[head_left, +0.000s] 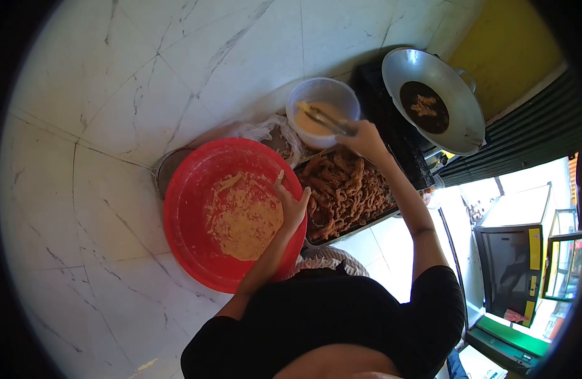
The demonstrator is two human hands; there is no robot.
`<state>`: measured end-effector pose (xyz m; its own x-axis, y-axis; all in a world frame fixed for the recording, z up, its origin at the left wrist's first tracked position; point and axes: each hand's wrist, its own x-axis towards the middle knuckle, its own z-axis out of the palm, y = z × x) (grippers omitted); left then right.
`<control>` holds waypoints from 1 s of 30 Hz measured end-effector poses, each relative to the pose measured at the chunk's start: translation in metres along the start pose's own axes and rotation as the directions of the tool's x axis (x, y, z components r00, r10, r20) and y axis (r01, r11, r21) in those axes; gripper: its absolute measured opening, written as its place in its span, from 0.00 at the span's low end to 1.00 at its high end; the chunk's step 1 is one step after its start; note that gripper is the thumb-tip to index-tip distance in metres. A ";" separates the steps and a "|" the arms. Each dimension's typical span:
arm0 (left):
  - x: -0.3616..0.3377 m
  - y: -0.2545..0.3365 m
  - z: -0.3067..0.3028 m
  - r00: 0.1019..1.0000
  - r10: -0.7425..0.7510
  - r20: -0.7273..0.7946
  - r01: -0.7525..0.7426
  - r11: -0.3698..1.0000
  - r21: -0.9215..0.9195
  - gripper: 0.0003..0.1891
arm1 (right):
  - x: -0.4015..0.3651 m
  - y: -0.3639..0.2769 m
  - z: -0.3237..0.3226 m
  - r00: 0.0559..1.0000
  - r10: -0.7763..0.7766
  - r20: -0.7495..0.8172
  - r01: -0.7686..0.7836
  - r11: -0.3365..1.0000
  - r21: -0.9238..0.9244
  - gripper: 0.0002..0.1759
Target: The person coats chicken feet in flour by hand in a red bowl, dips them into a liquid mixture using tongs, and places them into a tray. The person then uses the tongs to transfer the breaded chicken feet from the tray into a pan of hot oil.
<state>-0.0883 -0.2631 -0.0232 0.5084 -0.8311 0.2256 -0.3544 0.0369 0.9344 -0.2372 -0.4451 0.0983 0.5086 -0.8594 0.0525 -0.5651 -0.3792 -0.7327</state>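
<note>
My right hand (365,140) is closed around metal tongs (326,118). Their tips reach into a translucent plastic tub (352,104) of pale orange batter (313,121), by a batter-coated piece (302,106) at its left side. At the right inner edge of a large red basin (187,252), my left hand (292,205) is open, thumb and fingers spread apart beside the rim. Clumpy yellowish flour (247,221) covers the basin's bottom. Between the basin and my right forearm, a tray heaped with brown fried pieces (348,192) sits below the tub.
A wide metal wok (452,95) on a black stove (392,107) holds dark oil with a piece (424,105) frying in it. Crumpled clear plastic (275,132) lies between basin and tub. A marbled tile wall (114,158) borders the left; a glass-fronted cabinet (509,268) stands at right.
</note>
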 end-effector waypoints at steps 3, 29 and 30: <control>0.000 0.001 -0.001 1.000 0.006 0.002 -0.006 1.000 -0.009 0.38 | -0.001 -0.004 0.000 0.997 0.069 -0.033 -0.068 0.998 0.017 0.22; -0.110 -0.009 -0.267 0.867 -0.221 -0.448 0.296 0.949 0.105 0.12 | -0.077 -0.122 0.196 0.552 -0.180 0.814 0.429 0.899 -0.091 0.19; -0.114 -0.008 -0.267 0.892 -0.210 -0.401 0.308 0.931 0.198 0.12 | -0.085 -0.124 0.203 0.541 -0.182 0.821 0.434 0.897 -0.087 0.19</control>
<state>0.0660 -0.0204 0.0172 0.8425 -0.5262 0.1156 -0.3284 -0.3315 0.8845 -0.0791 -0.2556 0.0470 0.9115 -0.1139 -0.3952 -0.3421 -0.7431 -0.5751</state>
